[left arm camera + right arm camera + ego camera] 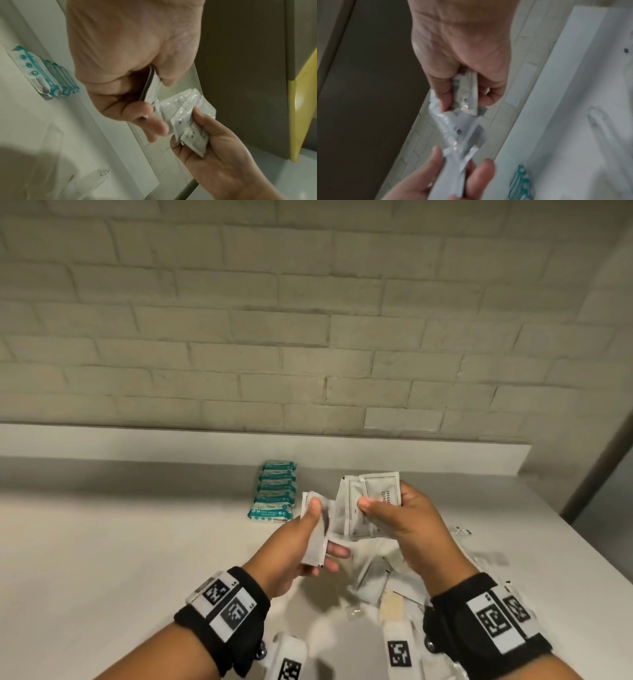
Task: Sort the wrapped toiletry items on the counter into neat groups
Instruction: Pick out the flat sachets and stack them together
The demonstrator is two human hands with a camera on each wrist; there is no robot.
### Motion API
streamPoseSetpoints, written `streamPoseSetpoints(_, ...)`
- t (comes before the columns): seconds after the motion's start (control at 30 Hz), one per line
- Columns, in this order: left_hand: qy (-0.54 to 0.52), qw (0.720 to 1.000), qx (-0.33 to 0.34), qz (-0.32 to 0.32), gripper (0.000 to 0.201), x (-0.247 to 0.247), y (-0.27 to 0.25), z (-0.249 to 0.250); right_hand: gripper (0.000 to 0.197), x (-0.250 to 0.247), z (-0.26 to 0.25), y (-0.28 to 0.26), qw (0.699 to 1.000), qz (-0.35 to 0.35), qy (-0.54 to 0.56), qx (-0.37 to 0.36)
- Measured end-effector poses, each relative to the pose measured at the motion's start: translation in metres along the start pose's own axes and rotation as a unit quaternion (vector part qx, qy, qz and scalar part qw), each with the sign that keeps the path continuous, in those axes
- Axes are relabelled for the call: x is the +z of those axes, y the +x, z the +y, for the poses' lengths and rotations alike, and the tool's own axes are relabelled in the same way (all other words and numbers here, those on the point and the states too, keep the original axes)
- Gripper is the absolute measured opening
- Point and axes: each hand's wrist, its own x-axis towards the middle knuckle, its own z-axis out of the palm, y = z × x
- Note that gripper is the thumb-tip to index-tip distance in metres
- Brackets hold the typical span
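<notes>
1. Sachets (370, 505) in white wrappers are fanned in the right hand (407, 522), held above the table (120, 542) just right of the row of teal packs (274, 491); the thumb pinches the fan against curled fingers, and the sachets sit at uneven angles rather than squared.
2. Left hand (301, 546) pinches a narrower white packet or two (317, 539) between thumb and fingers, touching or nearly touching the edge of the right hand's fan; whether it is pulling one out or adding one cannot be told.
3. Likely slip: the wrappers look glossy and thin, so a loosened thumb during the pass could let the fan spill onto the loose pile (373, 577) that lies on the table below the hands, right of and nearer than the teal packs; that would mix sorted sachets back in with unsorted ones.
4. A second risk is misgrouping; the white wrappers look much alike, and only one printed face is readable in part.
5. Teal packs stand overlapped in a tidy line near the raised ledge (137, 443) at the back of the table, apart from the hands; they seem already grouped.
6. Behind the teal packs rises a pale brick wall (308, 320); clear wrapped items (462, 532) lie far right of them, partly hidden by the right forearm, so their kind is unclear; the pile itself crowds the spot where a new group might go.
</notes>
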Motion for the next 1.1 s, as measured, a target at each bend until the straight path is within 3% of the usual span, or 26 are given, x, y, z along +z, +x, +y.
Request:
streamPoseSetpoints(0.07,-0.03,0.999,-0.008,0.01,0.039,-0.002,0.004,0.004,0.02,-0.001,-0.004,-0.002,0.997,-0.055,-0.042,-0.025)
streamPoseSetpoints(0.17,-0.089,0.996,-0.007,0.024,0.019,-0.001,0.009,0.006,0.026,0.001,-0.002,-0.002,0.986,-0.077,-0.137,-0.057)
streamPoseSetpoints(0.33,-0.183,0.977,0.038,0.105,0.032,-0.004,0.022,0.009,0.04,0.0,0.012,-0.003,0.986,-0.038,-0.161,-0.005)
streamPoseSetpoints(0.5,-0.177,0.964,0.092,0.175,0.025,-0.019,0.028,0.01,0.01,-0.012,0.021,-0.01,0.969,0.03,-0.24,0.051)
streamPoseSetpoints(0.73,-0.131,0.972,0.096,0.172,0.027,-0.021,0.029,0.003,0.02,-0.022,0.014,0.007,0.984,0.11,-0.135,0.031)
streamPoseSetpoints(0.97,-0.114,0.976,0.11,0.151,0.019,-0.009,0.031,0.008,0.028,-0.004,0.011,0.021,0.997,0.017,-0.072,0.037)
streamPoseSetpoints(1.1,-0.135,0.962,0.145,0.19,0.03,-0.004,0.036,0.011,0.023,0.004,0.025,0.023,0.993,0.004,-0.106,0.059)
